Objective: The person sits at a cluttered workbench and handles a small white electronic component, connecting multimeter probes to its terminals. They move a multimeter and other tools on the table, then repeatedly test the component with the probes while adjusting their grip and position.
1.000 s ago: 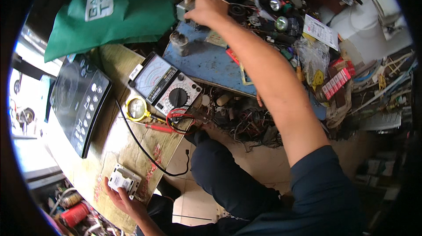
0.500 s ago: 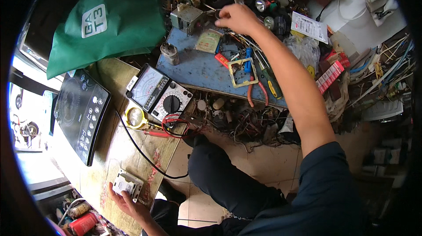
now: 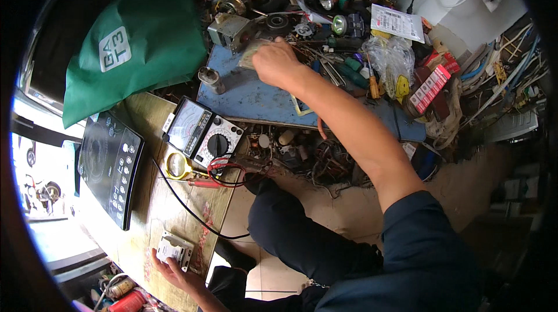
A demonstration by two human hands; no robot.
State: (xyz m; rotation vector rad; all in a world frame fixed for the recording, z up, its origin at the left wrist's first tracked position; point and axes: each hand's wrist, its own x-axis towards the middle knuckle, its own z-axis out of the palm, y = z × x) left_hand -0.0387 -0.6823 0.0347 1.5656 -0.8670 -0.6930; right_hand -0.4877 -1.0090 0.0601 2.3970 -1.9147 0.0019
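My left hand (image 3: pixel 175 274) holds a small, flat, whitish rectangular part (image 3: pixel 175 249) over the front of the wooden bench, thumb on its near edge and fingers along its left side. My right arm reaches across to the blue board (image 3: pixel 232 100). There my right hand (image 3: pixel 275 63), its fingers curled, is closed on a flat yellowish-green packet (image 3: pixel 250 55); its fingertips are hidden. Left of that hand stand a grey metal box-like part (image 3: pixel 228 32) and a small clear cup (image 3: pixel 211 81). Screwdrivers and other hand tools (image 3: pixel 343 71) lie under and beyond my right wrist.
On the wooden bench (image 3: pixel 157 213) are an analog multimeter (image 3: pixel 203 132) with red and black leads, a yellow-rimmed magnifier (image 3: pixel 177 165) and a black induction cooker (image 3: pixel 110 167). A green bag (image 3: pixel 139 45) stands behind. Parts and wires clutter the right and below the board.
My right hand has come left and nearer, from the metal rod at the back to the yellowish-green packet. My left hand still holds the whitish part. The whole view has shifted slightly.
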